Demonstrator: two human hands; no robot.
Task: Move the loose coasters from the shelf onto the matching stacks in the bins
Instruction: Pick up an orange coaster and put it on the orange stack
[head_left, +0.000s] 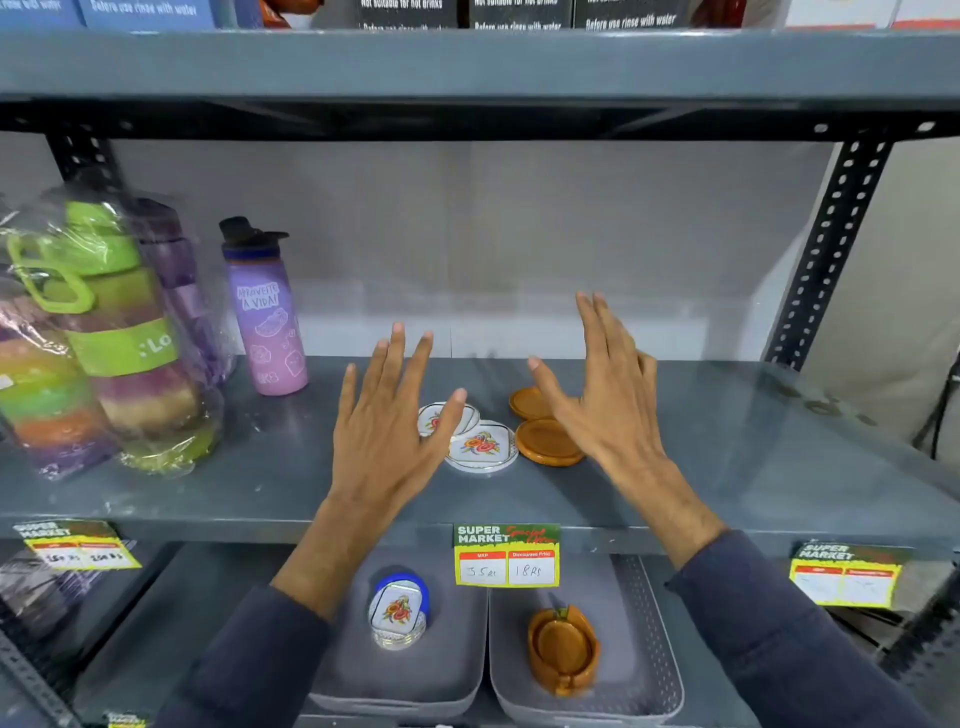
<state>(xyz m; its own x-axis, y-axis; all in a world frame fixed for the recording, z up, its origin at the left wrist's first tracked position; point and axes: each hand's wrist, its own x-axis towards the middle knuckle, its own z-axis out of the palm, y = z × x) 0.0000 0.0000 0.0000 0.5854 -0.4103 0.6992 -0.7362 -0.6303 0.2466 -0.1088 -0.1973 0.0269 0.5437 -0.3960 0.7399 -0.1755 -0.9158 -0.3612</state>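
Two white floral coasters lie overlapping on the grey shelf (727, 447): the near one (483, 447) in full view, the far one (467, 415) partly hidden by my left hand (387, 426). Right of them sit two round brown coasters, one near (545, 441) and one far (527, 402). My left hand hovers open over the white pair. My right hand (608, 395) is open above the brown pair. On the shelf below, a grey bin (457, 670) holds a white floral stack (397, 613), and a second grey bin (649, 644) holds a brown stack (563, 649).
A purple bottle (267, 312) and wrapped multicoloured bottles (104, 343) stand at the left of the shelf. A price tag (506, 556) hangs from the shelf's front edge above the bins. An upper shelf board (467, 67) runs overhead. A perforated upright (826, 249) stands at the right.
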